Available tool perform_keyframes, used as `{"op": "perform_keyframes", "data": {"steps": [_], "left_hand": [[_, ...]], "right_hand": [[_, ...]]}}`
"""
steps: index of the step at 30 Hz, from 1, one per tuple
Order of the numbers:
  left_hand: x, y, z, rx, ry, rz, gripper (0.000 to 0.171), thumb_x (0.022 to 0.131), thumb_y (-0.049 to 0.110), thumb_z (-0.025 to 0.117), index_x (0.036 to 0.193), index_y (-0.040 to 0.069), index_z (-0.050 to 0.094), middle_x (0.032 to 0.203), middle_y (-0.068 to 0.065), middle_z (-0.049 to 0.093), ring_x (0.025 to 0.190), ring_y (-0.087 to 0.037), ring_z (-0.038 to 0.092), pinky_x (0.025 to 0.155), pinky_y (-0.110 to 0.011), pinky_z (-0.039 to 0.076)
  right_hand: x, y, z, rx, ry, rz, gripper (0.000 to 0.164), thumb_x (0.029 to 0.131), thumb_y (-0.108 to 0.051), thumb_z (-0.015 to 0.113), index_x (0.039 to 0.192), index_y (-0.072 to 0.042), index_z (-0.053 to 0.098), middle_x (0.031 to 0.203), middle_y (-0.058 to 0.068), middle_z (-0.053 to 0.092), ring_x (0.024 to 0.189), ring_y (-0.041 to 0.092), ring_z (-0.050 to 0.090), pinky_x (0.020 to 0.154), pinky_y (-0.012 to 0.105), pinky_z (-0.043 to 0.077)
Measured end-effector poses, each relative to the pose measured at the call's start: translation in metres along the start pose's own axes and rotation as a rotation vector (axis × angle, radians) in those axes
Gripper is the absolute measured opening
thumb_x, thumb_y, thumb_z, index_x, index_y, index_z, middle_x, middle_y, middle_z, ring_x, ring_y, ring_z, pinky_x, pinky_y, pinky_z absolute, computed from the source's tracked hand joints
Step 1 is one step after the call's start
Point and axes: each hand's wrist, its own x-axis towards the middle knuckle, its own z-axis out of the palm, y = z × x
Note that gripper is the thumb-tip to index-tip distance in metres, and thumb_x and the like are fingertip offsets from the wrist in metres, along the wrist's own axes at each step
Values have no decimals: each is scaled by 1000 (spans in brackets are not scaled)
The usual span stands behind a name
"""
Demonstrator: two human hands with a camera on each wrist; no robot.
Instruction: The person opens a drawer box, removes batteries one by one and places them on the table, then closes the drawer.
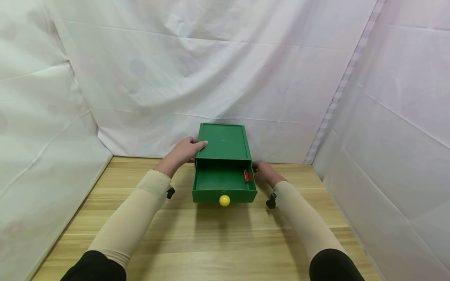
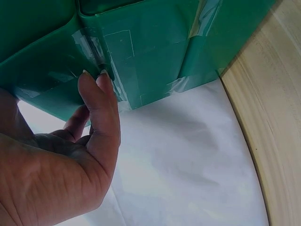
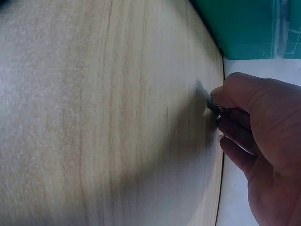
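A green drawer box [image 1: 225, 142] stands at the back of the table, its drawer [image 1: 211, 196] pulled out toward me by a yellow round knob [image 1: 224, 200] side. My left hand [image 1: 186, 150] holds the box's left side, thumb on the top edge; in the left wrist view its fingertips [image 2: 107, 82] press the taped green wall. A small red cylinder [image 1: 246, 176] lies inside the drawer at the right. Beside the drawer's right wall, low over the table, my right hand [image 3: 277, 127] pinches a small dark thing [image 3: 216, 108], mostly hidden by the fingers; I cannot tell its kind.
The wooden table [image 1: 225, 246] reaches to a white cloth [image 1: 197, 78] hanging close behind the box. White sheets also stand along the left and right sides. Clear tape [image 2: 89, 44] covers seams on the box's side.
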Motion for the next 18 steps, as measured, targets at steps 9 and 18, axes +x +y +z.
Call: {"op": "perform_keyframes", "data": {"steps": [9, 18], "left_hand": [[-1, 0, -1, -7, -4, -2, 72, 111, 60, 60, 151, 1, 50, 139, -21, 61, 128, -38, 65, 111, -58, 56], [-1, 1, 0, -2, 1, -11, 71, 111, 60, 60, 150, 1, 50, 139, -22, 60, 127, -38, 65, 112, -60, 54]], "right_hand": [[3, 1, 1, -21, -1, -16, 35, 101, 7, 75, 135, -1, 74, 135, 19, 72, 130, 39, 66, 113, 56, 54], [5, 4, 2, -31, -2, -28, 37, 99, 10, 75, 134, 0, 75, 133, 20, 72, 129, 38, 67, 112, 55, 55]]}}
